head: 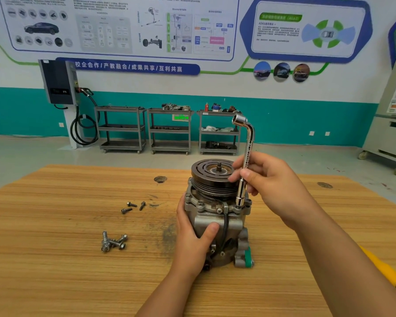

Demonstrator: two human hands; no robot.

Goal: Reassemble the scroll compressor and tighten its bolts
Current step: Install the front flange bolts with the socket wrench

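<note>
Head view: the compressor point(217, 216) stands upright in the middle of the bench point(55, 225), pulley on top. The left hand point(192, 236) wraps its cast housing. The right hand point(272, 184) grips the L-shaped socket wrench point(246, 161), socket down on a flange bolt. The compressor looks heavy, rigid and perhaps greasy, so it is best braced by the housing, since the pulley probably spins. 3 loose bolts point(133, 207) lie leftward.

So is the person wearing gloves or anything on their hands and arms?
No gloves. The left hand and the right hand are both bare. The forearms are bare too: no sleeve comes into view, and no watch, ring or bracelet can be seen.
</note>
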